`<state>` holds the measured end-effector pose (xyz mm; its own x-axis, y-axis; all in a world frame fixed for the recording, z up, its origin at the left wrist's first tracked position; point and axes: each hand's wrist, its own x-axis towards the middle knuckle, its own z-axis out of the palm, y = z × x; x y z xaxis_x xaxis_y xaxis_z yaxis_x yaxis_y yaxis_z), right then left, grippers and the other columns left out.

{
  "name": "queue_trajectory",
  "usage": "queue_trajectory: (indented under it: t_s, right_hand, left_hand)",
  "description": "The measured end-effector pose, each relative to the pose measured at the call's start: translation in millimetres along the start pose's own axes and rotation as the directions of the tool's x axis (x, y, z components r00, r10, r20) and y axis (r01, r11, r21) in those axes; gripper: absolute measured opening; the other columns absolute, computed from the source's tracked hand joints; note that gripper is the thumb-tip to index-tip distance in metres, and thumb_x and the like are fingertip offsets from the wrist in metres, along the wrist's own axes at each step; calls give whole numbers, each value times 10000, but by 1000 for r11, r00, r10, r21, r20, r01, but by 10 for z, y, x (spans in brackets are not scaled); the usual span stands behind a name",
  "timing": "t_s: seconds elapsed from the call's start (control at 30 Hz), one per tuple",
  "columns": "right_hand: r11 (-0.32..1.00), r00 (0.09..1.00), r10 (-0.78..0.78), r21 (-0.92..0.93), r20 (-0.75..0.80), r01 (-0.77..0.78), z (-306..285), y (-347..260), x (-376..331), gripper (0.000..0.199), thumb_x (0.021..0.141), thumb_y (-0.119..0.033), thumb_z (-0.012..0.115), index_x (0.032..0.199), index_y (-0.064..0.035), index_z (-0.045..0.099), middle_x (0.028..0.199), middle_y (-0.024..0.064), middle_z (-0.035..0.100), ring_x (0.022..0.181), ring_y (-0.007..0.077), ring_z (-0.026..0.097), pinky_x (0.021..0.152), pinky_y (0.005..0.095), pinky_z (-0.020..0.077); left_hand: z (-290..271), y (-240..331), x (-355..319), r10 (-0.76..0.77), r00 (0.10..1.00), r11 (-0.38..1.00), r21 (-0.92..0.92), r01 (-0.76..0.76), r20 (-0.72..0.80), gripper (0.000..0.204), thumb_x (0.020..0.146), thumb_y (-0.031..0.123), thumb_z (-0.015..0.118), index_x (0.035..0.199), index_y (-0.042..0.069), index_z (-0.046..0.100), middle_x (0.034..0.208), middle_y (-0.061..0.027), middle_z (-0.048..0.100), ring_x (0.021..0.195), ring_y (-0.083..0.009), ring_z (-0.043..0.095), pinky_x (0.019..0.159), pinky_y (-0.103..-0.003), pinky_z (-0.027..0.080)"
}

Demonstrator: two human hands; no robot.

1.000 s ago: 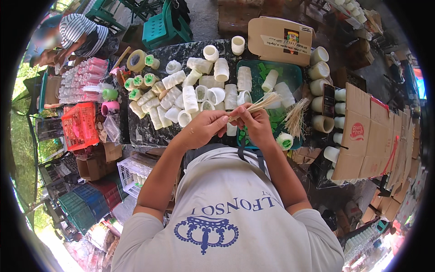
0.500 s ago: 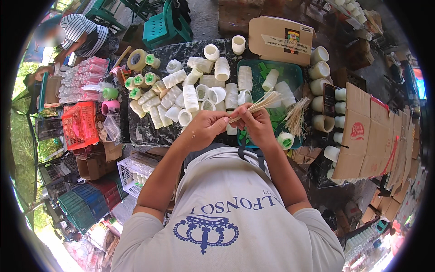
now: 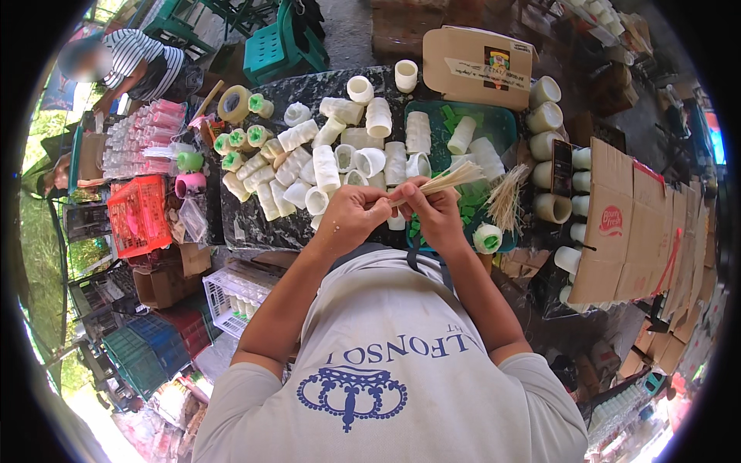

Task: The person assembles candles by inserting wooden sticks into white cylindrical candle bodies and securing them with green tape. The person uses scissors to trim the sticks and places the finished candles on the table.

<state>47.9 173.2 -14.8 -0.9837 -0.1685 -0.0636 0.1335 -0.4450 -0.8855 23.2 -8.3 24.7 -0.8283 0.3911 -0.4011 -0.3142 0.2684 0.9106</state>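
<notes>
Close in front of my body, at the near edge of the black table (image 3: 255, 224), both hands are on one bundle of thin cream-coloured wicks (image 3: 455, 178). My right hand (image 3: 436, 218) is closed around the bundle, and its loose ends fan out to the right. The fingers of my left hand (image 3: 351, 218) are pinched at the bundle's other end, where the tips are mostly hidden. A second bunch of wicks (image 3: 507, 199) lies to the right, on the rim of a green tray (image 3: 505, 123). Many white wax cups (image 3: 326, 167) lie and stand beyond my hands.
Green pieces (image 3: 471, 197) lie in the tray. A row of pale cups (image 3: 544, 122) and a phone (image 3: 561, 167) are at the right, before cardboard (image 3: 633, 224). Left are a tape roll (image 3: 233, 103), a red basket (image 3: 137, 216) and a person in a striped shirt (image 3: 143, 58).
My hands stay together on the bundle, with the fingers shifted slightly. The fanned ends have moved a little to the right. At the far left the other person's head has moved slightly.
</notes>
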Motion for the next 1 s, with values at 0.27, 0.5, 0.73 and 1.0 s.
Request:
queue_trajectory:
  t_s: [0.27, 0.5, 0.73, 1.0]
  right_hand:
    - [1000, 1000, 12, 9, -27, -12, -37, 69, 13, 332, 1060, -275, 581, 968, 18, 706, 819, 38, 687, 676, 70, 537, 609, 240, 447]
    - [998, 997, 51, 45, -54, -48, -27, 60, 43, 342, 1056, -299, 586, 974, 10, 707, 793, 34, 674, 672, 72, 533, 618, 240, 442]
    - [993, 996, 91, 79, 14, -91, -18, 5, 86, 339, 1047, -293, 603, 973, 19, 709, 777, 39, 663, 661, 77, 552, 606, 234, 435]
    - [922, 956, 272, -255, -106, -291, -46, 129, 46, 354, 959, -328, 729, 897, 18, 683, 721, 2, 634, 618, 63, 553, 550, 228, 429]
  left_hand:
    - [77, 39, -31, 27, 998, 1000, -14, -28, -62, 207, 851, 96, 637, 954, -47, 745, 668, 52, 574, 597, -12, 439, 516, -223, 362]
    - [115, -29, -40, 162, 983, 984, 91, -154, -89, 213, 829, 118, 653, 948, -41, 729, 651, 14, 571, 580, -38, 440, 513, -245, 370]
    - [67, -137, -38, 150, 986, 986, -62, -154, -67, 214, 975, 146, 581, 898, -30, 675, 649, 34, 511, 596, -39, 393, 526, -249, 320]
    - [66, -21, -90, 301, 928, 875, 451, -178, -217, 217, 996, 183, 610, 875, 15, 676, 567, -77, 532, 488, -146, 482, 481, -319, 373]
